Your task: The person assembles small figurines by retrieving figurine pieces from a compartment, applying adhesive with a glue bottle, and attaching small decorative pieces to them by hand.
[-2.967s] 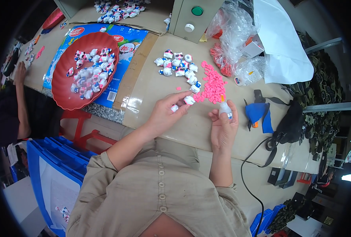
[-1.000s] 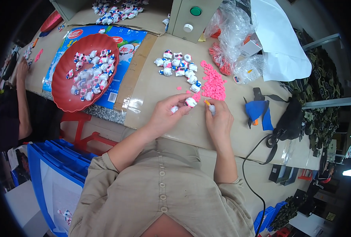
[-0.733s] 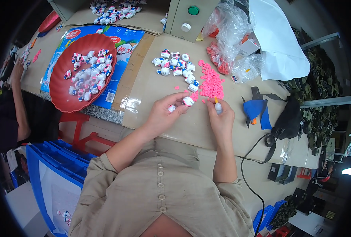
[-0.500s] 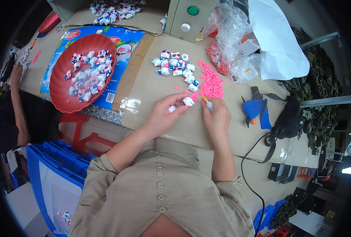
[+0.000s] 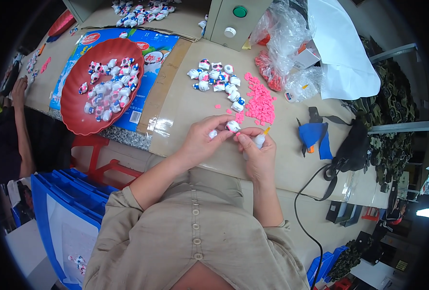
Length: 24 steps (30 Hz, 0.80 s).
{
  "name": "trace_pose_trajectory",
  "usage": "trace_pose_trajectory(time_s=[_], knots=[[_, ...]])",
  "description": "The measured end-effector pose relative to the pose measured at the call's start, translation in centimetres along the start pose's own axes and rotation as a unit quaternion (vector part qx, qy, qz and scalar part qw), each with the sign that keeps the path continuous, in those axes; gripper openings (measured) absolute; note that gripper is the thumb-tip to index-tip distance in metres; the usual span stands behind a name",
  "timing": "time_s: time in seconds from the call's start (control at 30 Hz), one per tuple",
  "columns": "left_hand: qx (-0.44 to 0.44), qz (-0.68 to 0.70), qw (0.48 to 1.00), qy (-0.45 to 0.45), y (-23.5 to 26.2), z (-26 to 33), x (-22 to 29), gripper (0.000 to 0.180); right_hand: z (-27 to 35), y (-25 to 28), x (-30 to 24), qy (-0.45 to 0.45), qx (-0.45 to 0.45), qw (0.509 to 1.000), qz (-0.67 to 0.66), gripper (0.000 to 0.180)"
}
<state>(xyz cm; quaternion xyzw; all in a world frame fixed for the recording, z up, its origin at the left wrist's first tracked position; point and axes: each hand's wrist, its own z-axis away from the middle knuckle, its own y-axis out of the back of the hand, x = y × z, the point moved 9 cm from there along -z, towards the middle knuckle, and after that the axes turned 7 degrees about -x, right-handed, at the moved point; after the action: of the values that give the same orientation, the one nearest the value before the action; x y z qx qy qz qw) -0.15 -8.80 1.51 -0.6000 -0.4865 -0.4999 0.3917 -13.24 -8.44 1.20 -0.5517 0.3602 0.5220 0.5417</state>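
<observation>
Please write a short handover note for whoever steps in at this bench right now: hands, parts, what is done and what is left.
Left hand: pinches a small white figurine at the fingertips, with a second small white piece by the fingers.
Right hand: grip closed on a small glue bottle with an orange tip, fingertips meeting the figurine.
Parts: loose pink pieces lie in a pile just beyond the hands; a cluster of figurines sits behind that; the red tray to the left holds many more.
Done: cannot tell which figurines are finished.
Left: the figurine in hand is still being worked on.
</observation>
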Motion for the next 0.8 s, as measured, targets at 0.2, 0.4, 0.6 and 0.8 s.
trace_pose_trajectory(time_s=[0.2,0.4,0.6,0.8], knots=[[-0.026,-0.069,0.997,-0.033,-0.3,0.0,0.8,0.031,-0.3,-0.1,0.2,-0.002,0.003,1.000,-0.012,0.012],[-0.014,-0.069,0.997,-0.031,0.0,0.2,1.2,0.029,0.0,-0.3,0.2,0.005,0.016,1.000,0.015,0.013],[-0.024,-0.043,0.999,-0.016,-0.3,0.0,0.6,0.029,-0.1,-0.5,0.2,-0.003,0.007,1.000,0.002,0.018],[-0.044,-0.074,0.996,-0.030,-0.4,0.0,1.0,0.031,-0.1,-0.5,-0.1,0.038,0.026,0.999,0.006,0.013]])
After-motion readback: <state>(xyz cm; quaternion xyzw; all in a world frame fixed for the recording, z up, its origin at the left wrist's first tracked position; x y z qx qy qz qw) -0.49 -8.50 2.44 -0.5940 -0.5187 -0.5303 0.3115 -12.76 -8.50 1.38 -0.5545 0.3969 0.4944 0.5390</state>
